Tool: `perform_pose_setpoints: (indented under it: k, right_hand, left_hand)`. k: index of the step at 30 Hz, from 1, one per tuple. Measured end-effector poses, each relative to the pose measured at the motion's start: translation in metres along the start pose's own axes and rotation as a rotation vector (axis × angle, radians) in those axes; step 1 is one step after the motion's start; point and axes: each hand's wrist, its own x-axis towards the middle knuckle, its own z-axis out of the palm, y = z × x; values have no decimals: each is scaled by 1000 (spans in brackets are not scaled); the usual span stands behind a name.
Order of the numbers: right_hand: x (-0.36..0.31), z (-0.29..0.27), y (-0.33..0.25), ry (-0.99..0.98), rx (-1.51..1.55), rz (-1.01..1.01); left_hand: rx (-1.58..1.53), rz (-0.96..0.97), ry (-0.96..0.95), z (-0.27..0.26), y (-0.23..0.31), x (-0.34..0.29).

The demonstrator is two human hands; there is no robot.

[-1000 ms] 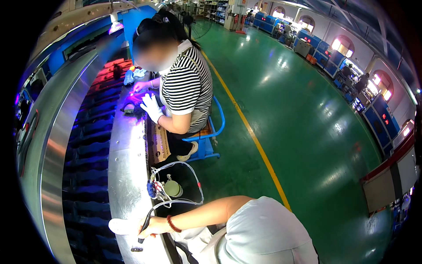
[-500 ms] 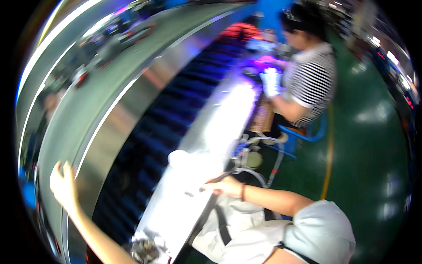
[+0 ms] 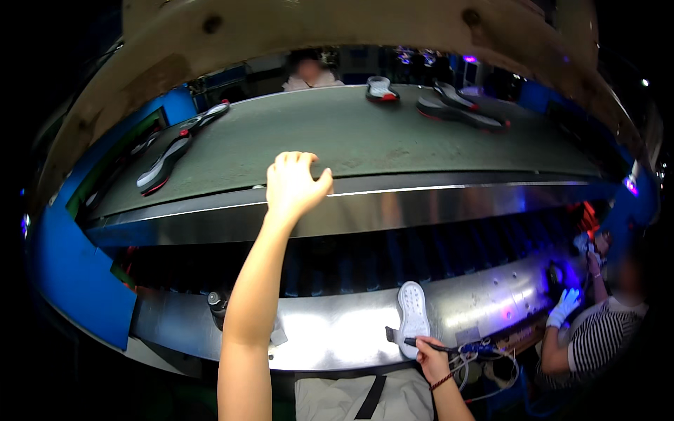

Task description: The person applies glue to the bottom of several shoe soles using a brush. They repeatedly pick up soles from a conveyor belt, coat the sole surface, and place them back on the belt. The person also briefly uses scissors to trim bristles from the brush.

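My left hand (image 3: 293,184) reaches out over the near edge of the green conveyor belt (image 3: 302,133), fingers apart and holding nothing. Whether it touches the belt, I cannot tell. Low and to the right, my right hand (image 3: 432,359) is closed round a slim black-handled brush (image 3: 437,346). The brush lies across the near end of a white shoe sole (image 3: 413,309), its dark head sticking out past the sole's left side. That sole rests lengthwise on the shiny metal ledge (image 3: 337,330) in front of me.
Several grey, black and red shoe soles (image 3: 166,163) lie on the belt, left and right. A dark bottle-like container (image 3: 217,309) stands on the ledge behind my left forearm. At right, a co-worker in a striped sleeve (image 3: 604,344) wears a light glove (image 3: 564,307). Another person (image 3: 309,74) is beyond the belt.
The view has swung left to face the belt squarely. My left hand still reaches over the belt, and my right still grips the brush; the white sole now shows clearly beneath it.
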Motion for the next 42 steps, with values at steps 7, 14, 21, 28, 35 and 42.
perform_pose_setpoints:
  k: [7,14,21,28,35,42]
  right_hand:
    - [1,-8,3,44,12,45]
    - [-4,-8,2,84,-9,42]
    - [-7,-1,3,71,-11,32]
    - [-4,-4,5,49,-3,27]
    - [-6,-9,2,39,-22,33]
    - [-4,-8,2,55,-57,63]
  left_hand:
    - [-40,-32,-64,9,3,0]
    - [-46,-78,-113,4,7,1]
    - [-82,-62,-121,5,7,2]
    - [-65,-73,-73,4,8,0]
    - [-50,-73,-117,-2,13,4]
    - [-94,-36,-50,1,17,-1]
